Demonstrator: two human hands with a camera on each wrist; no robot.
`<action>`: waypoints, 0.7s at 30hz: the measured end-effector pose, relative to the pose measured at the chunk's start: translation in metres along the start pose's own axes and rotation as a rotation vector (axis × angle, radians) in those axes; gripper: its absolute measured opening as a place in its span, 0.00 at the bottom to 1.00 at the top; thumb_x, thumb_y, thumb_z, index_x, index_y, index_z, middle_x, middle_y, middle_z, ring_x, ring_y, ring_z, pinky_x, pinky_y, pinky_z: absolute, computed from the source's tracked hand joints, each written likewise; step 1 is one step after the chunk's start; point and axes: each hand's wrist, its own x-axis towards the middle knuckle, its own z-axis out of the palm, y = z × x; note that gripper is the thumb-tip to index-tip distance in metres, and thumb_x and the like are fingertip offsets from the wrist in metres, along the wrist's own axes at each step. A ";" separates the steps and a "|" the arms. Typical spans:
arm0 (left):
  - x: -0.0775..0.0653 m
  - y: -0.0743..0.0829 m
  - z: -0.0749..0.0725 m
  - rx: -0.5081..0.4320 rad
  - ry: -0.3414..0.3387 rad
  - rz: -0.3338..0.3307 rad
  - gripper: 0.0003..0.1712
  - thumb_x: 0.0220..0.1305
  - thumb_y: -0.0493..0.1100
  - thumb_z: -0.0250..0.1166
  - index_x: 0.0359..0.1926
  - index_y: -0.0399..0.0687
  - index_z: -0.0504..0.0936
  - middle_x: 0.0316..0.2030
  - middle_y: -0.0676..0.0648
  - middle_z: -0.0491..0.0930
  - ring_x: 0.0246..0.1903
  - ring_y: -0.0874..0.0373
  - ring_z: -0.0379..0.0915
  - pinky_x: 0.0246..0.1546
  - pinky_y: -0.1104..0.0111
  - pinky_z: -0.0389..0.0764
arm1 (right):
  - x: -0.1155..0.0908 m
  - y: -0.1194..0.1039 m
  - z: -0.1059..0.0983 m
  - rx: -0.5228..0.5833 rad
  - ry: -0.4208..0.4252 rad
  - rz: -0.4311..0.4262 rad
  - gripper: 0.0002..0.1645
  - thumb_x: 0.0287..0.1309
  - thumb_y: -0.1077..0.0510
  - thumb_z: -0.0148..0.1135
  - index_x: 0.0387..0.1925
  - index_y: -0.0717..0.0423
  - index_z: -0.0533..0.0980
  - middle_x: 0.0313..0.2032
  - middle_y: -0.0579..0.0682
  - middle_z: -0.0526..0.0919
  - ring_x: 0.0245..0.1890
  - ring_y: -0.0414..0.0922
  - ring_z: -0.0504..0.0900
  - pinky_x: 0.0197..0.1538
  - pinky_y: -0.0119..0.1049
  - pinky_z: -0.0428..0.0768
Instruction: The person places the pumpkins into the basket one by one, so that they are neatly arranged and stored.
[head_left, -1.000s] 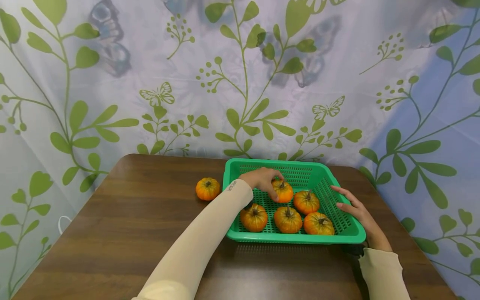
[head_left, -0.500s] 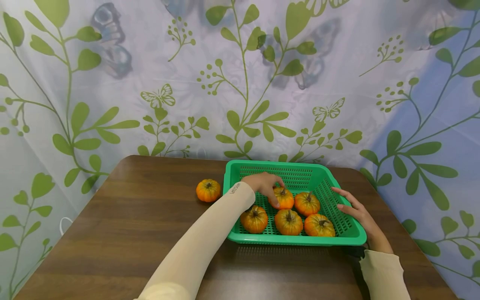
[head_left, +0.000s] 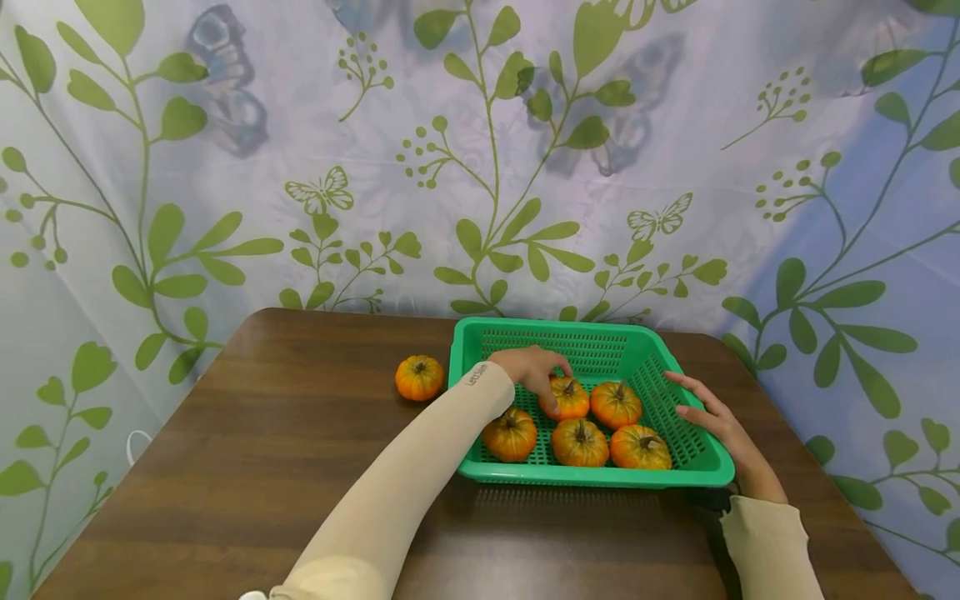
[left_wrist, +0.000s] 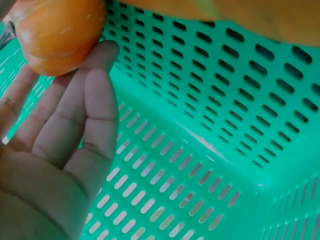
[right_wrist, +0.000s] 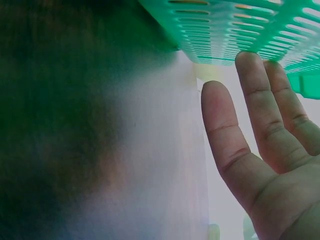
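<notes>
A green perforated plastic basket [head_left: 555, 477] with several small orange pumpkins in it sits on the table. My left hand [head_left: 534, 368] reaches inside and grips a pumpkin [head_left: 572, 398] near the back, fingers and thumb around its sides. In the left wrist view, the fingers [left_wrist: 100, 107] touch that pumpkin [left_wrist: 62, 35]. My right hand [head_left: 716, 421] holds the basket's right side. Its thumb and a finger lie over the rim, while other fingers [right_wrist: 255, 92] extend along the outer wall in the right wrist view.
One more pumpkin [head_left: 419, 377] stands on the brown wooden table [head_left: 300, 417], left of the basket. Pumpkins [head_left: 616, 405] lie right of the gripped one and along the front [head_left: 580, 442]. A leaf-patterned curtain [head_left: 360, 150] hangs behind the table.
My left hand and the pumpkin it grips have moved slightly toward the front of the basket. The right hand has stayed at the basket's side.
</notes>
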 end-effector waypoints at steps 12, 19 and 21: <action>0.000 -0.005 -0.003 -0.080 -0.022 -0.029 0.47 0.66 0.50 0.80 0.82 0.63 0.68 0.78 0.47 0.69 0.77 0.48 0.65 0.70 0.51 0.75 | 0.001 -0.001 0.000 -0.003 -0.011 0.055 0.35 0.82 0.62 0.48 0.85 0.44 0.61 0.83 0.73 0.42 0.72 0.29 0.55 0.55 0.28 0.65; -0.005 0.001 -0.014 -0.094 -0.015 0.036 0.46 0.71 0.51 0.76 0.84 0.56 0.65 0.80 0.44 0.67 0.77 0.50 0.64 0.73 0.54 0.73 | 0.001 -0.002 0.001 0.006 -0.001 0.038 0.35 0.83 0.63 0.47 0.85 0.44 0.61 0.81 0.76 0.42 0.66 0.26 0.60 0.54 0.22 0.70; -0.008 0.003 -0.019 -0.127 -0.009 0.053 0.46 0.72 0.51 0.75 0.84 0.55 0.64 0.80 0.43 0.66 0.78 0.49 0.63 0.73 0.54 0.72 | 0.000 -0.002 0.001 0.013 -0.005 0.028 0.35 0.83 0.63 0.47 0.85 0.43 0.61 0.81 0.76 0.42 0.64 0.24 0.61 0.54 0.21 0.71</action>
